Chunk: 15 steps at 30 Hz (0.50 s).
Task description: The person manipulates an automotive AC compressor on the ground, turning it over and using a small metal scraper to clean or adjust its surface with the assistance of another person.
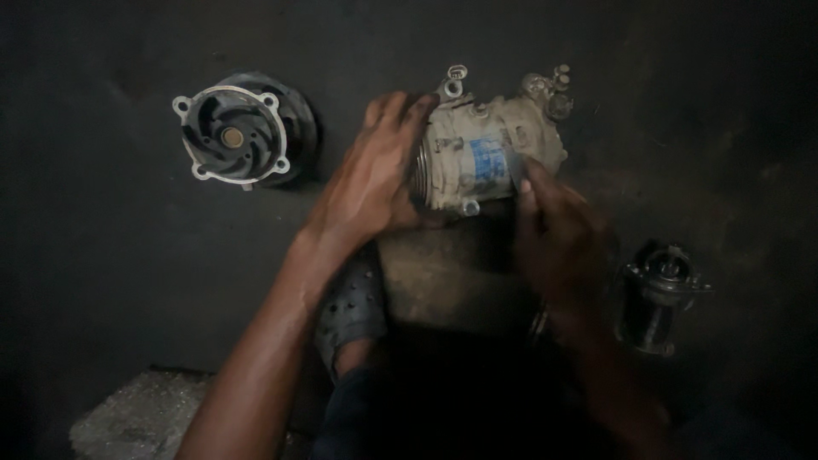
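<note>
Dark grimy floor: both hands' grip holds a dirty compressor (490, 149), left hand (375, 175), right hand (558, 230), beside its blue rectangular label (488, 160).

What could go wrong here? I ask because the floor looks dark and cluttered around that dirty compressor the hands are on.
1. The compressor looks grimy; the left hand and right hand could slip on it.
2. A sandalled foot lies just below it; if the part rolls or drops, it may strike the toes.
3. The finned round part and the small dark motor lie close by in dim light, easy to knock.
</note>
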{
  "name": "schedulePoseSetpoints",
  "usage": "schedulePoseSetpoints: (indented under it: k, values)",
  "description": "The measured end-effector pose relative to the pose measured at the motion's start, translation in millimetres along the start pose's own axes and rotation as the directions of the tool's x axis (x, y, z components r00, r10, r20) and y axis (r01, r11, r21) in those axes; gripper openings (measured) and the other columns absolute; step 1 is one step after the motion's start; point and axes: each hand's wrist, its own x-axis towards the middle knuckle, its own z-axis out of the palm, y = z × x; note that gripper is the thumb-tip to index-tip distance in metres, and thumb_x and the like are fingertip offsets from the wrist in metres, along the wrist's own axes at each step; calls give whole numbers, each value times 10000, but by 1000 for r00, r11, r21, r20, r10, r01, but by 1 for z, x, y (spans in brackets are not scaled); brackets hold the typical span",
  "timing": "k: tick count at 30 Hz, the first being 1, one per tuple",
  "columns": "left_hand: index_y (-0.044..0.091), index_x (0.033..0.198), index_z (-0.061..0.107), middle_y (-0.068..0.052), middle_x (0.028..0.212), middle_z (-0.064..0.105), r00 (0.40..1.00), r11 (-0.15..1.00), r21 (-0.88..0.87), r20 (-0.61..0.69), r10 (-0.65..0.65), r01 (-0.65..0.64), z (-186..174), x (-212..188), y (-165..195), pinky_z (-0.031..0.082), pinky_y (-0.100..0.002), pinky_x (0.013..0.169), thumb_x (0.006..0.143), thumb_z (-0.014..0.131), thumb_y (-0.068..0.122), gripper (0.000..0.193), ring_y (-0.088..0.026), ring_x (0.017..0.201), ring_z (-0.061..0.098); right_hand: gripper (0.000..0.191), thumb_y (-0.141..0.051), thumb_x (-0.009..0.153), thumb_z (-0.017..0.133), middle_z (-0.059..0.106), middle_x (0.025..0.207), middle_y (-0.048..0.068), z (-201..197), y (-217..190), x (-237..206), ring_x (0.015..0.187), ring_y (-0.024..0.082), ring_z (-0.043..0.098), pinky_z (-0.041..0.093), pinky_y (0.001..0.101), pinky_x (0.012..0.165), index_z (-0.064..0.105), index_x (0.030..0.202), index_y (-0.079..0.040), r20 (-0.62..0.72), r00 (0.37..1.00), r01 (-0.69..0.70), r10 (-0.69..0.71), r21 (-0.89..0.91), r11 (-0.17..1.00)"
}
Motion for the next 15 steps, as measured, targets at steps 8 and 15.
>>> schedulePoseSetpoints:
  k: [8,15]
  values:
    - [-20,1499,405,-295,1457,418,999,999,-6,23,-47,47,-3,-4,3,452,-549,1098,496,1013,235,1200,-491,1371,419,307,-138,1099,513,747,917,172,9,-3,4,780,252,724,589,364,653,665,1341,-25,14,1000,2,-1,-72,997]
    - [-24,1505,391,-276,1455,429,996,997,20,42,-76,76,-3,0,4,460,-536,1113,509,997,198,1187,-472,1354,442,291,-94,1087,515,746,916,203,6,-1,20,753,270,734,595,358,630,671,1301,27,34,999,43,-40,-83,996]
